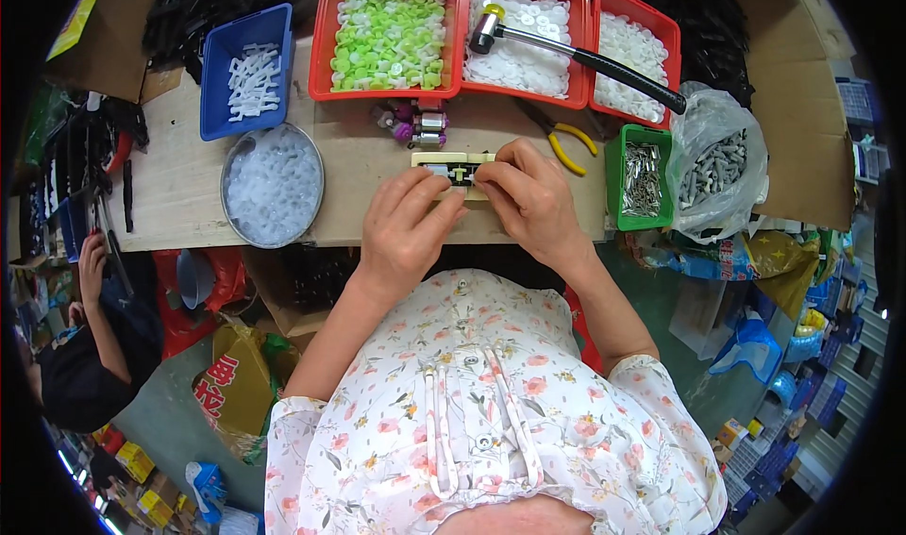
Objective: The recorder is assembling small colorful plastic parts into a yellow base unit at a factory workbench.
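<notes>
A small cream-coloured rectangular plastic block (444, 161) with a dark recess and a bit of green in its middle lies on the pale wooden table (179, 205), near its front edge, straight ahead of the person. The left hand (408, 222) rests on the block's near left side, its fingers (442, 193) pressed together with the tips against the recess. The right hand (528, 195) covers the block's right end, its fingers (500, 162) curled and pinching at the same middle spot; what sits between the tips is too small to tell.

Just behind the block stands a cluster of small purple and silver metal parts (420, 125). Yellow-handled pliers (562, 139) lie just right of the hands. A mallet with a black handle and a yellow and white head (566, 54) lies across the red trays.

Three red plastic trays sit along the back: the left one (326, 54) holds light green and white plastic pieces, the middle one (580, 25) white discs, the right one (672, 40) more white pieces. A blue plastic bin (215, 110) holds white plastic stems. A round metal pan (272, 184) is full of translucent pieces. A small green box (613, 181) holds grey metal pins, and a clear plastic bag (722, 158) beside it holds grey cylinders.
</notes>
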Demonstrator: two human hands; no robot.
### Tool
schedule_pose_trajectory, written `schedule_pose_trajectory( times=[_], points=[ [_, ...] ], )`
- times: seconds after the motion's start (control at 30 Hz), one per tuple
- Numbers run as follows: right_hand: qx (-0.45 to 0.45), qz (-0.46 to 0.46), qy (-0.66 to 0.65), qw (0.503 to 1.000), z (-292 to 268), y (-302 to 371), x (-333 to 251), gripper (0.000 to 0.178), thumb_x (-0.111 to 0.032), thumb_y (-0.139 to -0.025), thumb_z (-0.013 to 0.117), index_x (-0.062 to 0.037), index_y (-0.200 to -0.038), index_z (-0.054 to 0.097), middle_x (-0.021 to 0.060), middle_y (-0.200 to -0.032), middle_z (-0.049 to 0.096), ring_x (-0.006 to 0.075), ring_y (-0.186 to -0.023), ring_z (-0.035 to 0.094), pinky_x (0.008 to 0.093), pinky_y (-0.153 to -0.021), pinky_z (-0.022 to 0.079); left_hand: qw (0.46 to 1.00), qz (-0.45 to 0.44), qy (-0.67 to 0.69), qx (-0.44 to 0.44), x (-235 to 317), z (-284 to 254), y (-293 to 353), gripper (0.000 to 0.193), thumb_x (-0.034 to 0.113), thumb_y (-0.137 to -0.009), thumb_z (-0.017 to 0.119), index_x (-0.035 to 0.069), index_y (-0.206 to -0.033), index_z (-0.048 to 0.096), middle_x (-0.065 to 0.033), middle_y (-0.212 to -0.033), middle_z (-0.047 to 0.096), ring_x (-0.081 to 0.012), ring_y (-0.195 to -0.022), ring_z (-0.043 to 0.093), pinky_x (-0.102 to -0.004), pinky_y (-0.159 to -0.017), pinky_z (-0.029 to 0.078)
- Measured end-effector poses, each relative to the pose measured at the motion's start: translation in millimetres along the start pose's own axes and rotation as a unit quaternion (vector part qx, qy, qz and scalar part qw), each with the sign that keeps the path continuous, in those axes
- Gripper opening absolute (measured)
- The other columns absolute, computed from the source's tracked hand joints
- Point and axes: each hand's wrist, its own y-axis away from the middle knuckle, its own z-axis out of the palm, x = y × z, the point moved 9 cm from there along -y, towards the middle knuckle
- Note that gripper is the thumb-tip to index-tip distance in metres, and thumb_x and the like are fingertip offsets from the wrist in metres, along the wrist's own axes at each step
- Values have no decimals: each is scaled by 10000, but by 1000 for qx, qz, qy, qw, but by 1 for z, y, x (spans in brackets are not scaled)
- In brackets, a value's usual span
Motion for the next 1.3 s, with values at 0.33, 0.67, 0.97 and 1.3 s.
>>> schedule_pose_trajectory(
  times=[0.33, 0.67, 0.97, 1.3],
  points=[
    [-5, -1, 20, 1000, 5, -2, 5, 157, -31, -786, 735, -46, -929, 672, 72, -855, 574, 251, -748, 586, 370, -652, 407, 996, 34, -73, -28, 3, 18, 4, 301, 64, -733, 779, 36, -1027, 718, -100, -1089, 630, -304, -1048, 589, -420, -834, 492],
    [-37, -19, 37, 998, 4, -4, 4, 150, -35, -770, 726, -53, -909, 671, 58, -852, 576, 240, -769, 596, 360, -673, 402, 979, 111, -164, -49, 6, 23, 7, 273, 118, -774, 702, 77, -1043, 727, -52, -1092, 623, -268, -1046, 587, -406, -846, 430],
    [-48, -26, 16, 998, 7, -5, 2, 137, -26, -764, 719, -44, -891, 672, 68, -835, 578, 257, -765, 598, 370, -669, 421, 970, 158, -173, -56, 7, 18, 4, 264, 122, -763, 719, 95, -1026, 722, -45, -1072, 616, -277, -1053, 605, -421, -864, 429],
    [-12, -24, 9, 1000, 5, -2, 2, 174, 5, -752, 741, -31, -909, 674, 92, -821, 582, 279, -747, 594, 390, -648, 451, 960, 193, -195, -53, 11, 21, 4, 263, 182, -804, 612, 47, -1004, 717, -67, -1059, 609, -278, -1122, 586, -448, -965, 401]
  ],
)
